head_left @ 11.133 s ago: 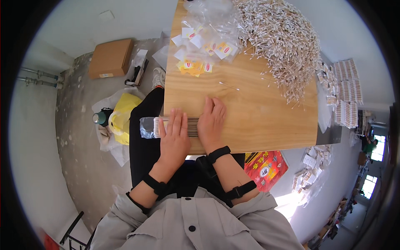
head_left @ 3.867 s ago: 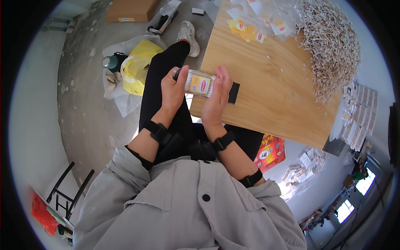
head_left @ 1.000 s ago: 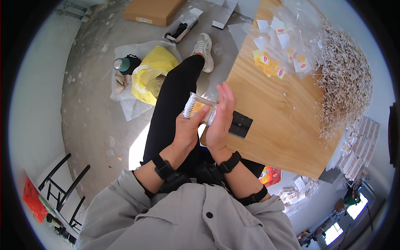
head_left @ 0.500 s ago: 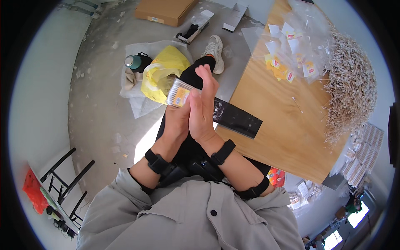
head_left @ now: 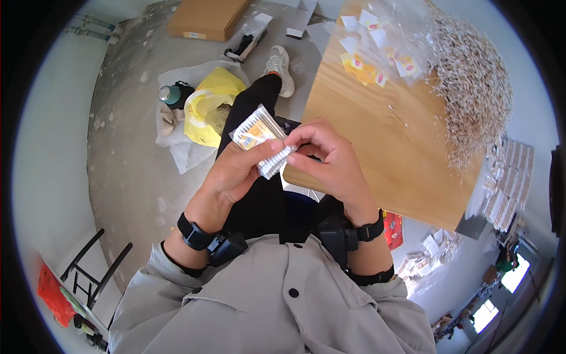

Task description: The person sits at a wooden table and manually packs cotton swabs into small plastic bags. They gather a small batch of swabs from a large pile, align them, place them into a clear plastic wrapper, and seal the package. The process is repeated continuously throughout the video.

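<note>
A small clear packet of white cotton swabs [head_left: 259,138] with an orange and white label sits in both my hands, over my lap and just off the near edge of the wooden table [head_left: 377,147]. My left hand [head_left: 236,174] cradles it from below with the thumb on top. My right hand [head_left: 327,159] pinches the packet's right end between thumb and fingertips. A large heap of loose swabs [head_left: 477,88] lies at the table's far right, with several small bags and orange labels [head_left: 377,56] beside it.
On the concrete floor to my left lie a yellow plastic bag [head_left: 209,109], a green bottle [head_left: 168,94], a cardboard box [head_left: 203,20] and a white shoe [head_left: 277,62]. Stacks of filled packets [head_left: 507,183] sit right of the table. A black folding frame [head_left: 94,265] stands lower left.
Earlier my hands lay flat on swabs on the table. They lifted the packet off toward my lap. My right hand went from covering it to pinching its end.
</note>
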The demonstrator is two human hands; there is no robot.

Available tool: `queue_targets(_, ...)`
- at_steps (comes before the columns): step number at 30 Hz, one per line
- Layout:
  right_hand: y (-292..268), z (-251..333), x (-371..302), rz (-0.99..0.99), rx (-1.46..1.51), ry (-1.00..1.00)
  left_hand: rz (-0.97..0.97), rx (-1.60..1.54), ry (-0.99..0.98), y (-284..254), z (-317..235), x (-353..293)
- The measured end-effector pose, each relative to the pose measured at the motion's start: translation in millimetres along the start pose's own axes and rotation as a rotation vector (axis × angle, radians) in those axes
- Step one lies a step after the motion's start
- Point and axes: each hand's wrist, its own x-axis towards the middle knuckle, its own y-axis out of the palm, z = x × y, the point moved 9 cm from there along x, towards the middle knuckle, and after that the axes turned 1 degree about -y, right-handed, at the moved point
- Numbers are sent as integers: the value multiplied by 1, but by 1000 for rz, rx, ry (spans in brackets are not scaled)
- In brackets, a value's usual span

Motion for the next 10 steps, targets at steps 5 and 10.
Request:
queue_targets(5,-16,0,-29,-50,38,11,50,52,-57,22,19,-4)
queue_targets(10,-30,3,-52,-97,17,-62,94,69,-91,42,30,-8)
